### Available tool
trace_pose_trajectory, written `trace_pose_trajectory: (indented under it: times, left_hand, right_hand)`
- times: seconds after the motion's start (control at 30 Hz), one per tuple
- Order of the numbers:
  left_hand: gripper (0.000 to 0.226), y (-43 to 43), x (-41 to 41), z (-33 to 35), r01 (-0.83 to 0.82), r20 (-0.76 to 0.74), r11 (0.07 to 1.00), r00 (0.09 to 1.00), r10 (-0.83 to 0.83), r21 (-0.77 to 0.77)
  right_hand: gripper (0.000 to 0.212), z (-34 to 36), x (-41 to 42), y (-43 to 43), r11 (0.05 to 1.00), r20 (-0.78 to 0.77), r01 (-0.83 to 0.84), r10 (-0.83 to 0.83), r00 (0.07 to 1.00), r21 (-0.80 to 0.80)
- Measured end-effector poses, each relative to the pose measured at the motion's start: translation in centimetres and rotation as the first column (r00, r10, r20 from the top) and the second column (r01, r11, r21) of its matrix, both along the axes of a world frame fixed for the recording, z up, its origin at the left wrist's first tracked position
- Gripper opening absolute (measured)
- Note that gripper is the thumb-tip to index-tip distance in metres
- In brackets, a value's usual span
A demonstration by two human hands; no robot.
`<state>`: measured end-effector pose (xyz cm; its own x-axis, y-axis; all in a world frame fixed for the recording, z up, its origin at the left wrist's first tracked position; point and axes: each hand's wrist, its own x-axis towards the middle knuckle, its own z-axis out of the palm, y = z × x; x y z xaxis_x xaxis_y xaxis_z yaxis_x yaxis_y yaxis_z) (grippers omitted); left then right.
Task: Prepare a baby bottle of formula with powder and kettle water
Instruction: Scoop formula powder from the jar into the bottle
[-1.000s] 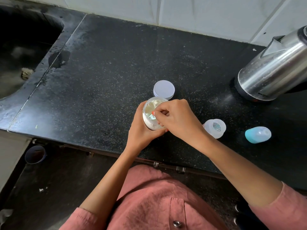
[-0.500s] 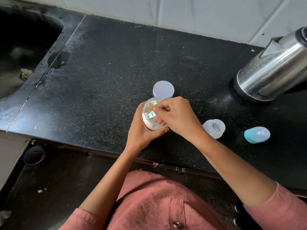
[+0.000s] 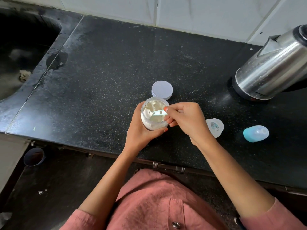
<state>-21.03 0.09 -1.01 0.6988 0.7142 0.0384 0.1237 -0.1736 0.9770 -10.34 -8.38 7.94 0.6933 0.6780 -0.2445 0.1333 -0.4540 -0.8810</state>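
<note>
Two hands are at work at the centre of the frame, above the near part of the black table (image 3: 116, 63); the left hand (image 3: 141, 130) has its grip clamped round the side of the clear powder jar (image 3: 153, 123), which is open, tilted toward the camera and holds white powder; whether the jar rests on the table cannot be told; the right hand (image 3: 186, 120) has its grip pinched on the handle of a pale green scoop (image 3: 158, 112), whose far end lies in the powder; a white lid (image 3: 162, 89) lies flat just above the jar; right of centre the bottle (image 3: 216, 128) stands on the table, partly hidden by the right wrist; a teal cap (image 3: 255, 133) lies on its side further right, apart from the bottle; a steel kettle (image 3: 272, 68) stands at upper right; a dark sink (image 3: 20, 47) occupies the upper left.
</note>
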Motion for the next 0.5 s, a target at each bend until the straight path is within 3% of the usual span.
trace_pose_trajectory:
  times: [0.23, 0.5]
  left_hand:
    - [0.078, 0.0, 0.0, -0.1, 0.005, -0.002, 1.000, 1.000, -0.005, 0.015]
    - [0.080, 0.1, 0.1, -0.4, 0.016, 0.021, 1.000, 1.000, -0.016, 0.024]
  right_hand:
    - [0.007, -0.3, 0.1, -0.7, 0.996, -0.071, 0.083, -0.081, 0.994, 0.028]
    - [0.005, -0.9, 0.2, -1.3, 0.990, -0.046, 0.134, -0.132, 0.990, 0.042]
